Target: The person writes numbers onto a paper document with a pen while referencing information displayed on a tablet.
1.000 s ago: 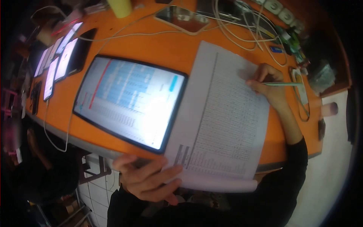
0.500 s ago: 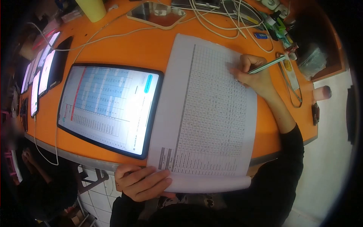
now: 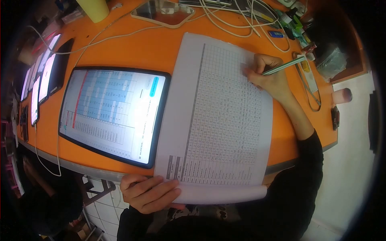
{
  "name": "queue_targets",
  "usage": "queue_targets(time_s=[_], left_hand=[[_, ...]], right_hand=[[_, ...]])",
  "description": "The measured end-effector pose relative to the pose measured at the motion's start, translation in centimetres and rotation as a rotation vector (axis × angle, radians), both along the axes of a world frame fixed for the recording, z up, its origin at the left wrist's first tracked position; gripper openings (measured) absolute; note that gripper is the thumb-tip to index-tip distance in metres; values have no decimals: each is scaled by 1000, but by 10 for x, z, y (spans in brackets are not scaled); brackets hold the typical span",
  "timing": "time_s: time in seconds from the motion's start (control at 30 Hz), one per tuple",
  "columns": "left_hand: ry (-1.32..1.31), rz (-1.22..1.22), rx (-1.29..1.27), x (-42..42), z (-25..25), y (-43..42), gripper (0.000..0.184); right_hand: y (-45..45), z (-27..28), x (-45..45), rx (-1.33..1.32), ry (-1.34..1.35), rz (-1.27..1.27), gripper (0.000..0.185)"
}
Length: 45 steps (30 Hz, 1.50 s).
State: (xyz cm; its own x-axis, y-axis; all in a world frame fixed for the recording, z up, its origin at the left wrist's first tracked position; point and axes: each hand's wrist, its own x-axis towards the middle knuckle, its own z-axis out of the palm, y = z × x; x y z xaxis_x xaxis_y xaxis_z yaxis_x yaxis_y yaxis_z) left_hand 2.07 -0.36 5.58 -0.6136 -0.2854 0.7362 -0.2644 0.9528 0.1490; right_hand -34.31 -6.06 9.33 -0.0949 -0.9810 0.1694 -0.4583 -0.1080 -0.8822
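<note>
A large printed sheet [image 3: 225,120] with a table of rows and figures lies on the orange table, its near edge curled over the table's front. My left hand [image 3: 149,193] grips the curled near-left corner, fingers on top and thumb below. My right hand [image 3: 269,76] holds a pale green pen [image 3: 285,65] over the upper right part of the sheet; the pen's tip is hidden by the fingers. Left of the sheet lies a tablet [image 3: 112,114], lit, showing a spreadsheet with blue cells and a red line.
Lit phones [image 3: 47,74] stand at the far left. A phone-like device [image 3: 163,14], a yellow cup [image 3: 95,9] and looped white cables [image 3: 241,24] are at the back. A plastic bag [image 3: 331,62] is at the right. Another person's arm [image 3: 39,175] shows at the lower left.
The view has shifted, so the tablet and sheet appear further left. My right hand has moved slightly over the sheet, with the pen's angle changed. My left hand stays at the near corner.
</note>
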Motion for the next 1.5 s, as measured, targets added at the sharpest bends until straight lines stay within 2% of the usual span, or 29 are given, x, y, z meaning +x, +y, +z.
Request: queue_targets(time_s=[0.23, 0.8, 0.87, 1.07, 1.13, 1.5], left_hand=[[1, -10, -4, 1, -1, -1, 42], [8, -5, -5, -1, -2, -1, 38], [-19, 23, -5, 2, 1, -1, 37], [117, 46, -10, -5, -5, 0, 34], [116, 51, -9, -5, -5, 1, 33], [63, -3, -26, -1, -5, -2, 35]], right_hand=[[0, -1, -1, 29, -49, -14, 36], [1, -4, -2, -18, 36, -32, 33], [0, -2, 0, -26, -17, -24, 32], [-8, 2, 13, -71, -163, 13, 31], [-9, 0, 18, -186, -180, 76, 30], [-5, 0, 8, -46, -47, 52, 38]])
